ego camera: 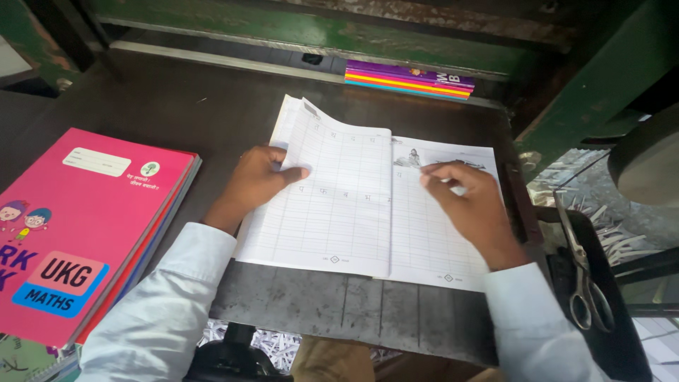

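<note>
An open workbook (pixel 353 212) with ruled pages lies flat in the middle of a dark metal table (pixel 177 113). The left hand (pixel 258 177) rests on the left page and pinches a few lifted sheets between the thumb and the fingers. The right hand (pixel 470 205) lies on the right page, fingers bent and pressing near a small drawing at the top; it holds nothing closed inside it. A stack of pink workbooks (pixel 78 233) sits on the left part of the table, well apart from the open one. A striped stack of books (pixel 409 79) lies at the far edge. Scissors (pixel 583 269) rest on a black tray (pixel 629 346) at the right.
</note>
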### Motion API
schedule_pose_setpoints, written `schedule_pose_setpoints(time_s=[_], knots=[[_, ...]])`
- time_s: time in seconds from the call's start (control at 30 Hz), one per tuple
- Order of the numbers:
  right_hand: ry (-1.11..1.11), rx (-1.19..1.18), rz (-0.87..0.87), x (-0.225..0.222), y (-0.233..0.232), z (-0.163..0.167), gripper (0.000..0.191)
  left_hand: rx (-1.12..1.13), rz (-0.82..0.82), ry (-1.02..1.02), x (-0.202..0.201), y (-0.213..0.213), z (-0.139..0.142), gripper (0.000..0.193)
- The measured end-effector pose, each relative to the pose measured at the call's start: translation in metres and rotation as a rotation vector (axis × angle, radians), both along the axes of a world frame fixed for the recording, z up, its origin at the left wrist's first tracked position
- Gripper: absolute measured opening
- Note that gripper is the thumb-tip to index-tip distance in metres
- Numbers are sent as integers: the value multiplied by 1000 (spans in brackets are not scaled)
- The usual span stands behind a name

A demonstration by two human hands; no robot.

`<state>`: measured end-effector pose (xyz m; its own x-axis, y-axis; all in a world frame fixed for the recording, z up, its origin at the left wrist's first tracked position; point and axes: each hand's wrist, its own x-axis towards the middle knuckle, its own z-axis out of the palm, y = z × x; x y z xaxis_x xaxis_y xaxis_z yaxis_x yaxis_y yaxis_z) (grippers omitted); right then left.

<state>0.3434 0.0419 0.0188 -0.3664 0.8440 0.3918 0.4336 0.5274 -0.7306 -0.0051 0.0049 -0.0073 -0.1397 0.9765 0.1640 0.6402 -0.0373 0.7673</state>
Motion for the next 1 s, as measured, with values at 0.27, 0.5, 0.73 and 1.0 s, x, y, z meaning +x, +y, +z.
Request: schedule_pose_setpoints(time_s=[0.27, 0.5, 0.73, 1.0], knots=[[-83, 102, -319, 45, 0, -6, 14, 25, -42, -50, -2, 0, -2, 29], [-220, 486, -480, 90, 7, -21, 9, 16, -47, -85, -4, 0, -4, 30], [-325, 212, -730, 104, 3, -37, 35, -39, -10, -110, -1, -1, 0, 31], [-513, 92, -770, 106, 1, -37, 39, 22, -36, -93, -1, -2, 1, 31]])
